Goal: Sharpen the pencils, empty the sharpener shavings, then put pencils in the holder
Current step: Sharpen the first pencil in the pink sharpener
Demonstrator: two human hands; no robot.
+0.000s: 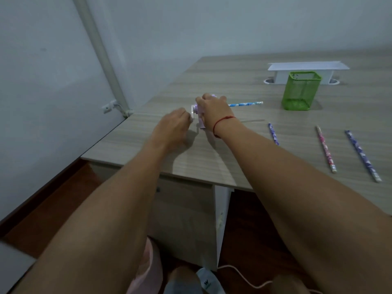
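right hand (214,112): clamped over the purple sharpener (196,109), on the tabletop (244,81) near its left edge
left hand (174,126): pinching the white crank (192,114)
blue pencil (246,104): stuck in the sharpener, sticking out towards the green holder (299,92)
spare pencils (325,148): three, lying off right

Smooth wood-grain worktop (233,81), faintly sheeny. Fine green mesh holder (298,93), seemingly metal. Smooth lilac-and-white plastic sharpener (196,111). Printed, slightly glossy coating on the pencils (325,148). Smooth matt white box (307,67), plastic by the look. Thin red thread (222,122) round a wrist. Dark reddish wood floor (53,198), polished.
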